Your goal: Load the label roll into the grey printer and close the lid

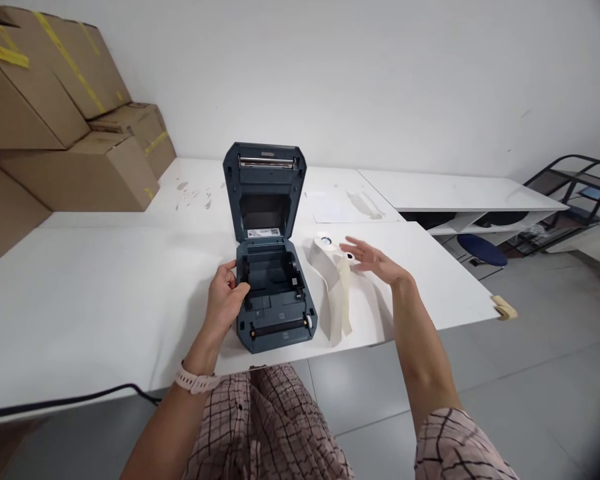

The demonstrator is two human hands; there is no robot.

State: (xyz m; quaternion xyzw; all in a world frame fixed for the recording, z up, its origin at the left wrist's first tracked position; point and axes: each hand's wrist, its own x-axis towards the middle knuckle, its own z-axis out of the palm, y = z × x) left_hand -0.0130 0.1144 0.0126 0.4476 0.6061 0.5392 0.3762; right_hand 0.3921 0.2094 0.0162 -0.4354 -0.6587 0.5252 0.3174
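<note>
A dark label printer [275, 293] stands on the white table with its lid [265, 180] raised. Its inner bay looks bare, and a roller crosses the front. My left hand [226, 297] grips the printer's left edge, thumb over the rim. Just right of the printer lie two white paper rolls, a larger one [324, 245] and a smaller one [350, 257] with a dark core. Loose paper strips [339, 307] trail from them toward the table's front edge. My right hand [373, 260] hovers beside the smaller roll, fingers spread, holding nothing.
Cardboard boxes [105, 170] are stacked at the back left. White sheets [343, 207] lie behind the rolls. A black cable [80, 399] runs along the front left edge. Tan tape [504, 307] sticks to the right corner. A blue stool [481, 249] stands beyond.
</note>
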